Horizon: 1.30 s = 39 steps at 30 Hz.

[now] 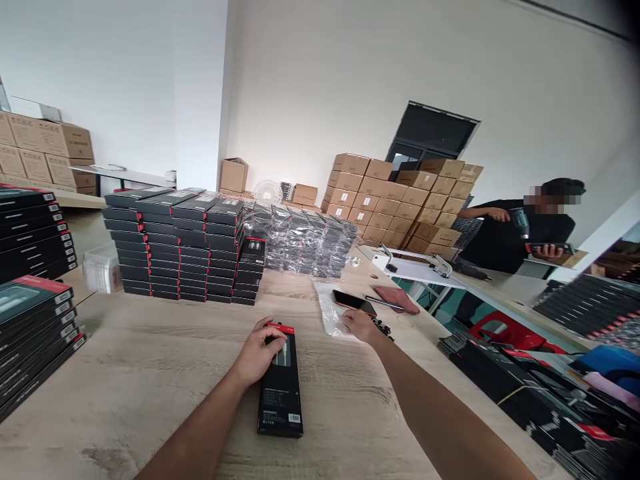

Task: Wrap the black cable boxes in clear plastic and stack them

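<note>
A black retail box (280, 393) with a red top end lies on the wooden desk (125, 380), its long axis pointing away from the body. It is held at that end by the left hand (259, 350), fingers curled over it. The right hand (359, 325) is loosely open on a clear plastic bag (327, 313), just beside a smartphone (354, 302) – whatever lies beneath the palm is hidden.

The print (273, 398) on the black box (281, 417) is too small to read.
</note>
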Each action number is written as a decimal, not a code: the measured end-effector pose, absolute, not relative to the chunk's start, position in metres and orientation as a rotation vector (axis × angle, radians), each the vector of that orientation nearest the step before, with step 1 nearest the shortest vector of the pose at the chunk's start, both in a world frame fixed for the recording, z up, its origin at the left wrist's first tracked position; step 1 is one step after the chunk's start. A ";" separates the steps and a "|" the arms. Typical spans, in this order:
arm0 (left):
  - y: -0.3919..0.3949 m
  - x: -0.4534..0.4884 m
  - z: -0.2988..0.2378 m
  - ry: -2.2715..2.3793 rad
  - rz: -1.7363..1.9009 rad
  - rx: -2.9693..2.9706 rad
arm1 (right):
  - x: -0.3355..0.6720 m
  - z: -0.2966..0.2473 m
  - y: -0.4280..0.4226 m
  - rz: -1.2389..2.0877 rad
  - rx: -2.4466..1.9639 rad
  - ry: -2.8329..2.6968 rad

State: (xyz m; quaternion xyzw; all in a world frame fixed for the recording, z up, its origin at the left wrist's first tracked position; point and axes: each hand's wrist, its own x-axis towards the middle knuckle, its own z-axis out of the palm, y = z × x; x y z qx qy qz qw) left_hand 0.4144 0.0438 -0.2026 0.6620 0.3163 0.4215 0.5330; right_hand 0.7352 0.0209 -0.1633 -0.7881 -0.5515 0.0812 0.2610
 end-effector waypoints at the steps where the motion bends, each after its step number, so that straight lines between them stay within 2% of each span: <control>1: 0.044 0.414 -0.202 0.748 1.002 1.576 | 0.736 -0.160 0.021 0.213 -2.121 -1.466; 11: 0.043 0.414 -0.196 0.745 1.000 1.507 | 0.714 -0.115 0.020 0.036 -1.934 -1.321; 15: 0.041 0.413 -0.189 0.754 1.002 1.466 | 0.655 -0.112 0.007 -0.068 -1.854 -1.637; 20: 0.039 0.410 -0.186 0.745 0.923 1.538 | 0.582 -0.140 -0.012 -0.334 -1.869 -1.922; 23: 0.041 0.410 -0.191 0.767 0.906 1.527 | 0.570 -0.156 -0.014 -0.245 -1.867 -1.899; 31: 0.039 0.415 -0.196 0.779 0.906 1.338 | 0.582 -0.169 -0.024 0.390 -1.573 -1.771; 35: 0.038 0.420 -0.200 0.800 0.924 1.335 | 0.591 -0.171 -0.021 0.477 -1.527 -1.590; 39: 0.043 0.413 -0.194 0.883 0.888 1.470 | 0.608 -0.176 -0.017 0.289 -1.602 -1.357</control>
